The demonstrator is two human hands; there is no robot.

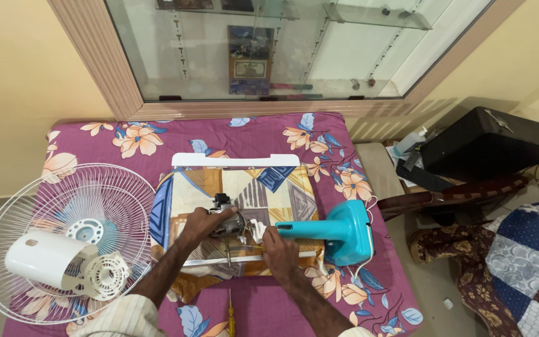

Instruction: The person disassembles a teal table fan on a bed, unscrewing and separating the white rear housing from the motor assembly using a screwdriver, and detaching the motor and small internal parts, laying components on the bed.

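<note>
Fingers (202, 219) on grey fan motor (224, 219)

A room in a home

It looked like a living room at home: a table under a purple floral cloth (269, 134), a glass-fronted wall cabinet (282, 47) holding framed keepsakes, yellow painted walls (26, 75), and a wooden chair (463, 193) draped with patchwork quilts (519, 262).

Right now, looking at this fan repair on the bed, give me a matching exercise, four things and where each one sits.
Things:
1. fan guard
2. teal stand
3. motor
4. screwdriver

Places:
A. between the left hand and right hand
B. far left, white housing on it
C. near edge, between the forearms
D. right of the hands

Pairs: 1-B, 2-D, 3-A, 4-C
</note>
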